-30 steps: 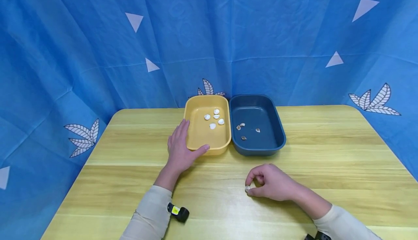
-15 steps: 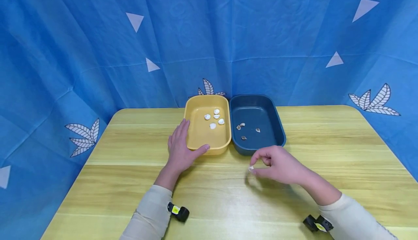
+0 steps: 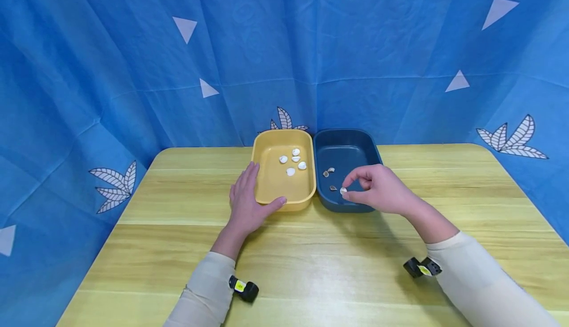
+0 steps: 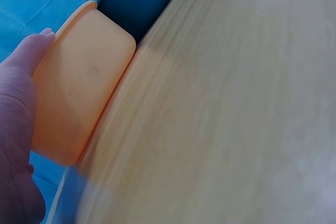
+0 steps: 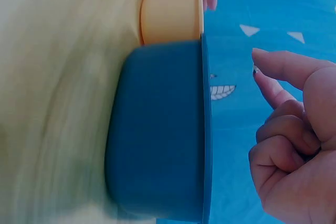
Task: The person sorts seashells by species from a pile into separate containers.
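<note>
Above the dark blue tray [image 3: 326,199], my right hand [image 3: 383,188] pinches a small whitish shell [image 3: 344,190] between thumb and forefinger. The right wrist view shows the shell [image 5: 255,70] at the fingertips, higher than the tray's rim, with the other fingers curled in. My left hand [image 3: 246,203] rests against the yellow tray [image 3: 284,191], its fingers straight along the left side and the thumb by the near rim. Several white shells [image 3: 291,172] lie in the yellow tray. Small brownish shells [image 3: 333,188] lie in the blue one, partly hidden by my right hand.
Both trays stand side by side near the far edge of the wooden table [image 3: 293,272]. A blue patterned curtain [image 3: 249,60] hangs behind them. Each sleeve carries a small black wrist camera [image 3: 244,288].
My right hand has lifted the shell from the table and carried it away from me to above the blue tray. The left hand has stayed at the yellow tray.
</note>
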Motion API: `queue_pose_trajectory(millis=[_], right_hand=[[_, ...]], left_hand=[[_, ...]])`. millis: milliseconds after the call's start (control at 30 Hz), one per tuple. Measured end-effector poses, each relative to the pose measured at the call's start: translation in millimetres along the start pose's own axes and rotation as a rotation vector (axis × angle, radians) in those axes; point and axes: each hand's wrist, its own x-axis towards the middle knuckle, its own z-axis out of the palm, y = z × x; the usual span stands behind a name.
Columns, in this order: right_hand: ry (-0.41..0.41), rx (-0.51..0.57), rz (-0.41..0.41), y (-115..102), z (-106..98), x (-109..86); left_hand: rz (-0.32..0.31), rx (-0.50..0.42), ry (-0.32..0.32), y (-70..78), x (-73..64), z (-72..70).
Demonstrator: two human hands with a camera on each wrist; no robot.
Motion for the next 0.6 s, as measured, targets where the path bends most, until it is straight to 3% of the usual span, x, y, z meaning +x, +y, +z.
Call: queue_pose_trajectory(millis=[600], right_hand=[[0.080,-0.018,0.110,28.5,1.3,53.1]], left_hand=[[-0.001,-0.007,0.002,-1.0,0.3,0.6]])
